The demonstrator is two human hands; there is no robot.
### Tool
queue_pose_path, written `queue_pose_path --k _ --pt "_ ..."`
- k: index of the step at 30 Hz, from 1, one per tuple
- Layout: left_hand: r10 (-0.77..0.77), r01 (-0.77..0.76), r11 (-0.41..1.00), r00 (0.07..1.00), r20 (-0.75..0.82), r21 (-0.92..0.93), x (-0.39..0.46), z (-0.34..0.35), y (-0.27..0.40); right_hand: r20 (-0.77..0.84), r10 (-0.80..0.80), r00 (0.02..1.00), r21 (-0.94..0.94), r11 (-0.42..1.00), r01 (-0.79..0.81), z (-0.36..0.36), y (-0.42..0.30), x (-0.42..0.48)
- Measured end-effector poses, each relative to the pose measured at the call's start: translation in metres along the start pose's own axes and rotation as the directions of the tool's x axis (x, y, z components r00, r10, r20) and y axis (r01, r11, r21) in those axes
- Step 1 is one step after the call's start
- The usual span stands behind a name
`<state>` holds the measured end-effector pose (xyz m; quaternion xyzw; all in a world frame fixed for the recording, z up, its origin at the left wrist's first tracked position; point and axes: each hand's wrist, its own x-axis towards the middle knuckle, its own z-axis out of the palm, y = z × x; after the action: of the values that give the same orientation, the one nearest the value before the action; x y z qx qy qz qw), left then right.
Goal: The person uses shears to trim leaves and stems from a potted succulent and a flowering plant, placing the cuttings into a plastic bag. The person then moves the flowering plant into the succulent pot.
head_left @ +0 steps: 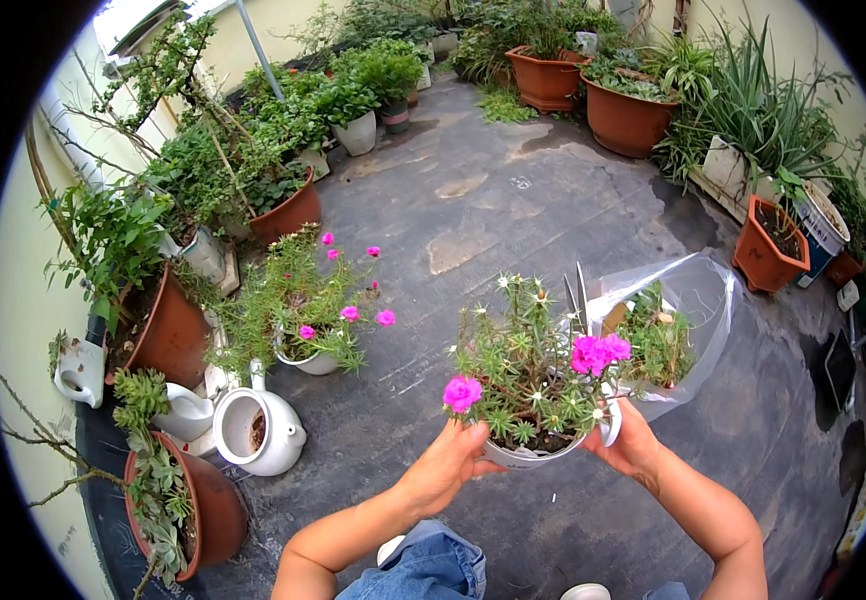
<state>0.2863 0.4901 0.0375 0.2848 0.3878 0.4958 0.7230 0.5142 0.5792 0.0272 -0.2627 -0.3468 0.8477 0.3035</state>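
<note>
Between my hands is a white flowerpot (526,459) planted with moss rose (526,375), which bears bright pink blooms and several small pale buds. My left hand (444,465) grips the pot's left side, thumb near the rim. On the opposite side, my right hand (634,442) supports the pot and also holds scissors (581,304). Their white handle is at my fingers, and the slightly parted blades point up behind the foliage. Just beyond my right hand lies a clear plastic bag (714,300) with green plant cuttings (658,341) inside.
Another potted moss rose (290,300) stands on the dark floor covering (403,435) to the left. Near it are a white ceramic pot (271,431) lying tilted and a terracotta-coloured pot of succulents (215,510). Planters line both walls, including an orange hexagonal pot (767,259) at right.
</note>
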Motion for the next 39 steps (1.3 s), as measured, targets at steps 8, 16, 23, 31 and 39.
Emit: queue_pose_path --k 8,16,23,31,39 --pt "-0.021 0.025 0.997 0.997 0.073 -0.067 -0.002 -0.016 -0.013 0.063 -0.029 0.998 0.141 0.99 0.02 -0.012 0.008 -0.002" --pt "0.035 -0.04 0.997 0.996 -0.077 -0.067 -0.009 -0.029 -0.038 0.087 -0.123 0.989 -0.005 0.992 0.124 -0.009 0.018 0.001" --pt "-0.123 0.087 0.947 0.987 -0.1 -0.311 -0.007 -0.029 -0.039 0.074 -0.126 0.989 -0.105 0.985 0.134 -0.005 0.022 0.001" --pt "0.004 -0.007 0.984 1.0 -0.017 -0.177 -0.01 -0.045 -0.061 0.052 -0.126 0.991 -0.175 0.975 0.134 0.006 0.02 -0.002" --pt "-0.051 0.047 0.983 0.999 -0.018 -0.175 -0.008 -0.046 -0.064 -0.076 -0.291 0.954 -0.213 0.939 0.269 0.013 0.004 0.001"
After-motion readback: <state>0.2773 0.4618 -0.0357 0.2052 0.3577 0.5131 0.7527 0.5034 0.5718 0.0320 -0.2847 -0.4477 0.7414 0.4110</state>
